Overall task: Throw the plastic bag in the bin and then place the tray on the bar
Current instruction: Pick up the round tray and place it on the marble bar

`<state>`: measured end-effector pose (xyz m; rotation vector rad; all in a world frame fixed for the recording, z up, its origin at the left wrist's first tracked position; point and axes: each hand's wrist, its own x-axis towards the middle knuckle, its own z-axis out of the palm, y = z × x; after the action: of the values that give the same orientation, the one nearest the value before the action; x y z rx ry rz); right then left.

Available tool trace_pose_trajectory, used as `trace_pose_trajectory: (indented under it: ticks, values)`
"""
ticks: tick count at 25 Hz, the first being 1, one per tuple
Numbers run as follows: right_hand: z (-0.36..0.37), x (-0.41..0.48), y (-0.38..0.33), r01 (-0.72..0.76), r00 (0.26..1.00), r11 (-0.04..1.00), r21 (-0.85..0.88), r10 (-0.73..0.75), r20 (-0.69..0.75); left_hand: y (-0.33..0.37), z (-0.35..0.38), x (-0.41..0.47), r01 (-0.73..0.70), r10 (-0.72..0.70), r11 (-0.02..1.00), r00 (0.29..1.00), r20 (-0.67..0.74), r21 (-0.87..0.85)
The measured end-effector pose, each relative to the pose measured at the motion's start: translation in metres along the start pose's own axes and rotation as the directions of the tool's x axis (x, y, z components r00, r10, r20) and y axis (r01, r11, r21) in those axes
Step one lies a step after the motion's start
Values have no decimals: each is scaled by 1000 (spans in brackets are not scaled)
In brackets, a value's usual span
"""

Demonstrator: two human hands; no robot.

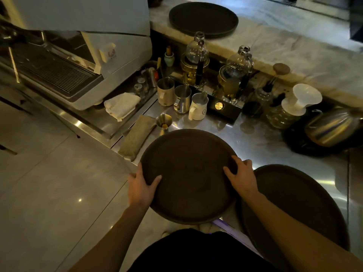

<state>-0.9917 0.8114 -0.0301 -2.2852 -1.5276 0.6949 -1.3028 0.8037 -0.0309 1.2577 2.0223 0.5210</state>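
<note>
Head view: left hand and right hand grip the round tray, fingers closed on opposite rims. It overhangs the steel table edge.

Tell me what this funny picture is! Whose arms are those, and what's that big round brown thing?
A person wears a camera on their head, so you look down at their own arms. The left hand and right hand grip a round brown tray by its edges, above a shiny metal counter. Another tray lies there on the right, and a third sits on the marble bar. Metal jugs, glass coffee makers and a coffee machine stand behind.
</note>
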Motion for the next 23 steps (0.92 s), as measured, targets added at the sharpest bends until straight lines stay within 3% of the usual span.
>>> trace_pose_trajectory:
  ticks: [8,15,23]
  values:
    - [-19,-74,15,-166,975,985,47,171,-142,4,3,-6,-206,210,977,974,83,-49]
    - [-55,-147,80,-366,876,924,110,382,-296,41,55,-46,-385,402,916,878,261,-114]
    - [-71,-189,161,-492,797,852,181,524,-300,77,119,-92,-469,463,880,808,365,-79]
